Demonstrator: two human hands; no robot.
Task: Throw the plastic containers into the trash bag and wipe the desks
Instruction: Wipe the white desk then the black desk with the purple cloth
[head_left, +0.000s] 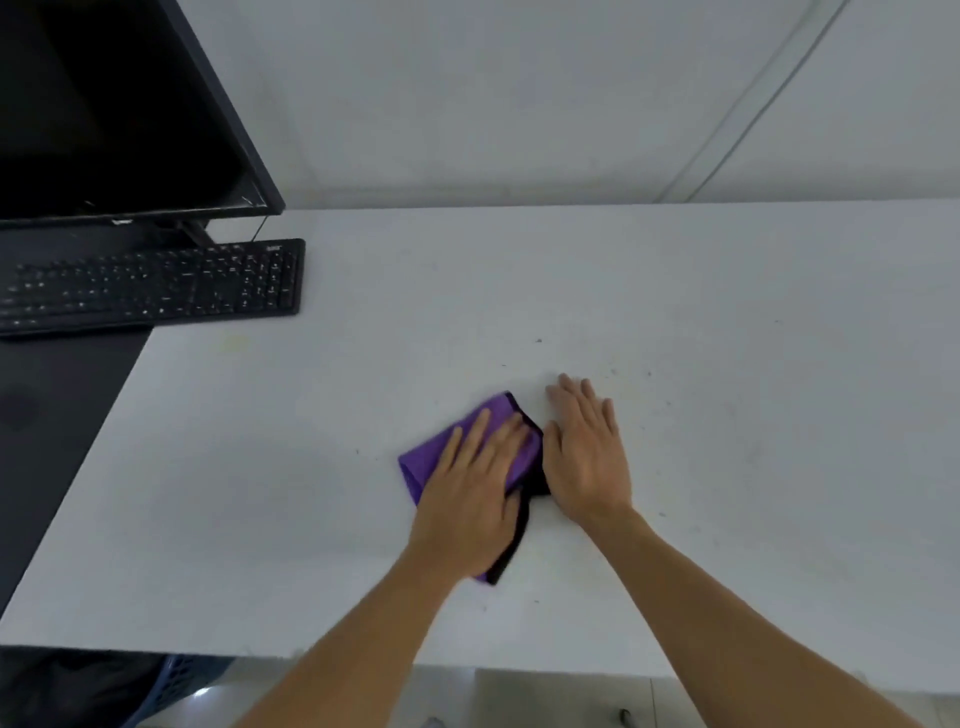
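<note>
A folded purple cloth (431, 457) with a black edge lies on the white desk (727, 364) near its middle. My left hand (472, 493) presses flat on the cloth with its fingers straight and spread. Right beside it, my right hand (587, 452) lies flat on the bare desk, fingers straight, its thumb side touching the cloth's black edge. Small dark specks dot the desk to the right of my hands. No plastic container or trash bag is in view.
A black keyboard (156, 286) and a black monitor (114, 109) stand at the far left on a darker surface (52, 415). A white wall runs behind the desk. A blue basket (171, 680) shows under the desk's front edge at the lower left.
</note>
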